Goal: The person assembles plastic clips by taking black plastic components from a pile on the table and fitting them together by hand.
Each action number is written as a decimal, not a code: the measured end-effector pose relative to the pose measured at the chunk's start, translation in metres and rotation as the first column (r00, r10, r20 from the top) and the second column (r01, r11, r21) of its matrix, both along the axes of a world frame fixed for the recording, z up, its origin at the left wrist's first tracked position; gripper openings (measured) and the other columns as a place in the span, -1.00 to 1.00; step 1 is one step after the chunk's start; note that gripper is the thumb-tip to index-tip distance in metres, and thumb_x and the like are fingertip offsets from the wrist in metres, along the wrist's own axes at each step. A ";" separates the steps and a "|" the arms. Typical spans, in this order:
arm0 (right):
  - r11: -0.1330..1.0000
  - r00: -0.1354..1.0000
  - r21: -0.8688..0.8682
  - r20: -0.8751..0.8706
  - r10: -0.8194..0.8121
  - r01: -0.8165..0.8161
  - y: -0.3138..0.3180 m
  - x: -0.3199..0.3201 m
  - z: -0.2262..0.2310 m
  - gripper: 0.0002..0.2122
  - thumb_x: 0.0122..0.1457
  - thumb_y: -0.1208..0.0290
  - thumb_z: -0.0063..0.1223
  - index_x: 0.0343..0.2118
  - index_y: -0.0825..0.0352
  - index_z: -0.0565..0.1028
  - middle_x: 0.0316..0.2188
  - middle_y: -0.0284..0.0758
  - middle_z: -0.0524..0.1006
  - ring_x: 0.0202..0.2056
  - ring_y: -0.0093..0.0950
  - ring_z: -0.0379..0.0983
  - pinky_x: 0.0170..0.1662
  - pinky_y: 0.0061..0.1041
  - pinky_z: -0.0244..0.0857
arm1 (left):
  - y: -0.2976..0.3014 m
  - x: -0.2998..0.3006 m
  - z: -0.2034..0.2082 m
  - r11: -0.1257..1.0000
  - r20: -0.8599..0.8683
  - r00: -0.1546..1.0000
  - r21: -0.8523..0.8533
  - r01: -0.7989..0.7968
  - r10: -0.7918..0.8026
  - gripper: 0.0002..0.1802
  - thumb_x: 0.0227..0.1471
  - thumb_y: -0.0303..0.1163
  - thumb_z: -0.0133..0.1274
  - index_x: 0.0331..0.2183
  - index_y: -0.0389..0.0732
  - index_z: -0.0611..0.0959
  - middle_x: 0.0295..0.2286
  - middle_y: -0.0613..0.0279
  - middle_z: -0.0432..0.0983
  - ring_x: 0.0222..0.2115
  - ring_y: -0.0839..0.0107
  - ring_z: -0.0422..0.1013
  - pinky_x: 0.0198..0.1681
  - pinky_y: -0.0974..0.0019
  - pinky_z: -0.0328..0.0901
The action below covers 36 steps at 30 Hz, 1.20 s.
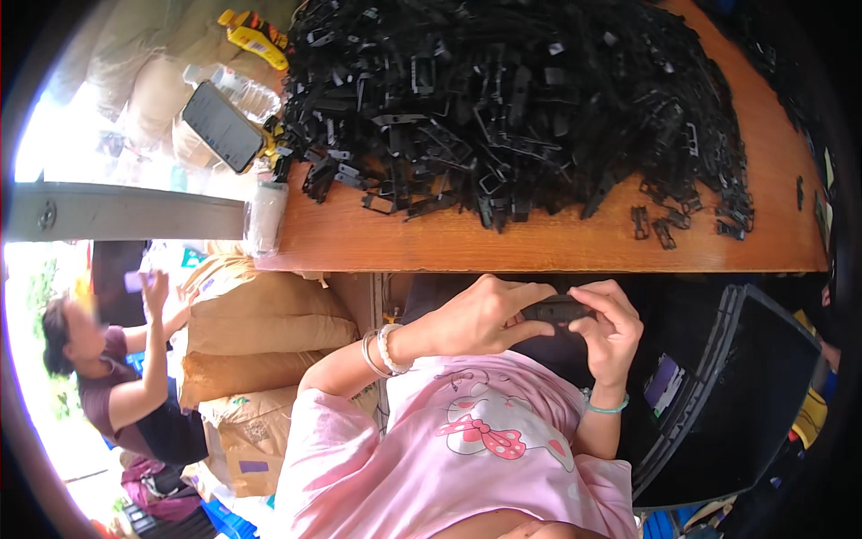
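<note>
Between my two hands, just off the table's front edge, is a small dark plastic part (pixel 558 311). My left hand (pixel 489 314) has thumb and fingers closed on its left end. The thumb and fingers of my right hand (pixel 611 328) pinch its right end. The part lies roughly level, and my fingertips cover both its ends. Beyond my hands, a large heap of black plastic parts (pixel 503 99) spreads over the orange-brown wooden table (pixel 431 247). Several similar loose pieces (pixel 660 220) lie near the heap's right front.
A phone (pixel 223 126) leans at the table's left end, near a clear bottle (pixel 242 90) and a yellow bottle (pixel 254 38). To my right stands a large black bin (pixel 763 404). Stacked brown sacks (pixel 265 314) are at my left, with another person (pixel 126 368) beyond them.
</note>
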State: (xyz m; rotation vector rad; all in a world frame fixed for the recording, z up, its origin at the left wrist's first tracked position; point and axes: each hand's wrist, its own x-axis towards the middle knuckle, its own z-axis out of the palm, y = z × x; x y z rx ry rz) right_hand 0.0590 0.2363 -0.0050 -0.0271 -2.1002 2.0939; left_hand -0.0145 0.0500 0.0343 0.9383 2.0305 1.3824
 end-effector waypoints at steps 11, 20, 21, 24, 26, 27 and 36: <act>0.998 0.997 0.057 0.076 -0.007 0.003 -0.010 -0.006 -0.020 -0.86 0.06 0.71 0.00 -0.30 0.47 0.51 -0.40 -0.25 0.47 -0.47 -0.52 0.49 -0.50 -0.69 0.37 | -0.118 -0.049 -0.026 0.593 -0.809 0.472 -0.198 -0.781 0.352 -0.76 -0.10 -0.61 -0.02 -0.29 -0.23 0.52 -0.49 0.09 0.38 -0.50 0.16 0.38 -0.49 0.26 0.29; 0.396 0.756 0.655 -0.461 -0.465 0.643 0.031 -0.050 -0.017 -0.86 -0.05 0.60 0.18 -0.37 0.34 0.54 -0.50 -0.36 0.37 -0.56 -0.53 0.35 -0.52 -0.56 0.21 | -0.089 -0.036 -0.015 0.647 -0.814 0.305 0.111 -0.754 0.495 -0.84 -0.20 -0.67 0.11 -0.45 -0.27 0.55 -0.40 0.12 0.44 -0.42 0.25 0.40 -0.37 0.31 0.30; 0.352 0.762 0.686 -0.487 -0.427 0.636 0.031 -0.051 -0.017 -0.85 -0.08 0.61 0.19 -0.39 0.34 0.54 -0.47 -0.35 0.39 -0.54 -0.49 0.36 -0.50 -0.54 0.23 | -0.071 -0.032 -0.012 0.742 -0.836 0.310 0.162 -0.650 0.454 -0.83 -0.20 -0.66 0.13 -0.45 -0.27 0.54 -0.37 0.10 0.46 -0.37 0.24 0.42 -0.34 0.31 0.32; 0.484 0.788 0.623 -0.501 -0.357 0.615 0.021 -0.045 -0.012 -0.85 -0.12 0.64 0.20 -0.42 0.34 0.54 -0.40 -0.32 0.44 -0.49 -0.45 0.38 -0.48 -0.53 0.25 | -0.032 -0.010 -0.014 0.892 -0.569 0.712 0.091 -0.443 0.412 -0.73 -0.22 -0.64 0.15 -0.36 -0.26 0.52 -0.32 0.07 0.46 -0.31 0.19 0.41 -0.29 0.29 0.33; 0.789 0.880 0.426 -0.374 -0.292 0.442 0.005 -0.028 0.005 -0.85 -0.14 0.67 0.20 -0.45 0.35 0.54 -0.28 -0.26 0.48 -0.43 -0.42 0.40 -0.44 -0.50 0.27 | -0.007 -0.006 -0.015 0.930 -0.434 0.828 0.077 -0.359 0.356 -0.62 -0.24 -0.63 0.18 -0.27 -0.25 0.49 -0.37 0.07 0.45 -0.36 0.16 0.41 -0.31 0.27 0.33; 0.838 0.927 0.433 -0.313 -0.205 0.332 0.002 -0.022 0.012 -0.82 -0.19 0.67 0.21 -0.44 0.36 0.54 -0.27 -0.24 0.47 -0.40 -0.40 0.40 -0.40 -0.48 0.28 | 0.002 -0.007 -0.012 0.943 -0.373 0.869 0.058 -0.328 0.325 -0.57 -0.25 -0.62 0.19 -0.22 -0.25 0.48 -0.40 0.08 0.44 -0.39 0.15 0.40 -0.32 0.26 0.33; 0.776 0.918 0.610 -0.381 0.110 0.160 0.005 -0.029 0.009 -0.81 -0.23 0.62 0.20 -0.45 0.37 0.52 -0.27 -0.27 0.47 -0.31 -0.33 0.40 -0.35 -0.42 0.31 | 0.009 -0.004 -0.017 0.951 -0.264 0.914 0.101 -0.292 0.308 -0.48 -0.23 -0.58 0.22 -0.15 -0.24 0.44 -0.42 0.11 0.45 -0.42 0.33 0.43 -0.33 0.35 0.34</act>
